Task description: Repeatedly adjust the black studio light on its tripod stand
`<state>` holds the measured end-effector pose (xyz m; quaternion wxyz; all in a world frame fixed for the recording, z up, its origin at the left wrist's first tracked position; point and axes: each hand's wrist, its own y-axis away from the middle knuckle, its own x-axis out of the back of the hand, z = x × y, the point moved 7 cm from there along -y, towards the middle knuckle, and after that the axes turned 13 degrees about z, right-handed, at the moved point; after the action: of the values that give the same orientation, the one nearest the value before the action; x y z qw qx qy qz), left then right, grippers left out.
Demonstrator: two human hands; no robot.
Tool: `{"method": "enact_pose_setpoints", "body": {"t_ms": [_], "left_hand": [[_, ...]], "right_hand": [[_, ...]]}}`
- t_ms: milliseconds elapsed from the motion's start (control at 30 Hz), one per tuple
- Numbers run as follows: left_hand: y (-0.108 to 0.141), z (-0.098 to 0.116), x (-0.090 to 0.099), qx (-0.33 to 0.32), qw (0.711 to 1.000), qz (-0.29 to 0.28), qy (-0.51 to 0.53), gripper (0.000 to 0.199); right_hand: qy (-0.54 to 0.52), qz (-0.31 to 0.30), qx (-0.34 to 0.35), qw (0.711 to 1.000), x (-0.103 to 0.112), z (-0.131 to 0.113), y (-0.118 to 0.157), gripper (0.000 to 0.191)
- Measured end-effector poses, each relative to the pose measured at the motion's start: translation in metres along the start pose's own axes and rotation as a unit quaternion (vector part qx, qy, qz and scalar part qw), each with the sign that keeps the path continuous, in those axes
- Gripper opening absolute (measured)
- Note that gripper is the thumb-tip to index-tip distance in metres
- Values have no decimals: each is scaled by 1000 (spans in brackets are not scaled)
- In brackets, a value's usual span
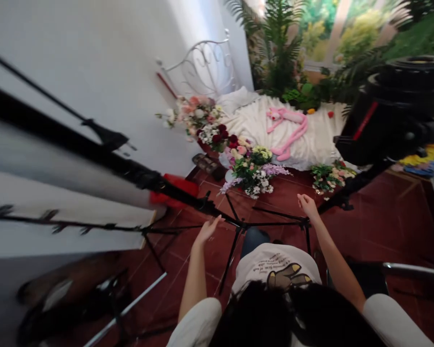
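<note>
My left hand (pixel 208 230) is beside the lower part of a black light stand (pixel 173 190), just under its knob. Its fingers are stretched out, and I cannot tell whether they touch the pole. My right hand (pixel 308 205) is held up left of a second black stand (pixel 334 195), apart from its pole, with the fingers curled in and nothing visible in them. A black studio light (pixel 394 111) with a red stripe tops this second stand. Both stands have spread tripod legs on the tiled floor, in front of my body.
Ahead, a bed with a white cover (pixel 253 113) carries a pink plush toy (pixel 287 125). Artificial flowers (pixel 256 166) line its near side. More stands (pixel 94 224) and a red bag-like object (pixel 175 190) are at left. A metal bar (pixel 415 272) juts in at right.
</note>
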<state>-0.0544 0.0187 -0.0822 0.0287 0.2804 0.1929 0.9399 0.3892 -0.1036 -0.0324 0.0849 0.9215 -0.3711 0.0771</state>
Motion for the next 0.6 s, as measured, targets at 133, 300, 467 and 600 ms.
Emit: {"method": "enact_pose_setpoints", "body": {"t_ms": [133, 300, 467, 600], "left_hand": [[26, 50, 40, -89, 983, 161, 1, 62], [48, 111, 59, -230, 907, 288, 204, 56], [42, 124, 50, -235, 821, 362, 374, 54], [36, 119, 45, -228, 803, 386, 392, 50]], "right_hand": [[5, -72, 47, 996, -53, -29, -7, 54], [31, -193, 113, 974, -128, -67, 9, 54], [44, -311, 153, 937, -209, -98, 35, 57], [60, -377, 127, 916, -271, -117, 52, 61]]}}
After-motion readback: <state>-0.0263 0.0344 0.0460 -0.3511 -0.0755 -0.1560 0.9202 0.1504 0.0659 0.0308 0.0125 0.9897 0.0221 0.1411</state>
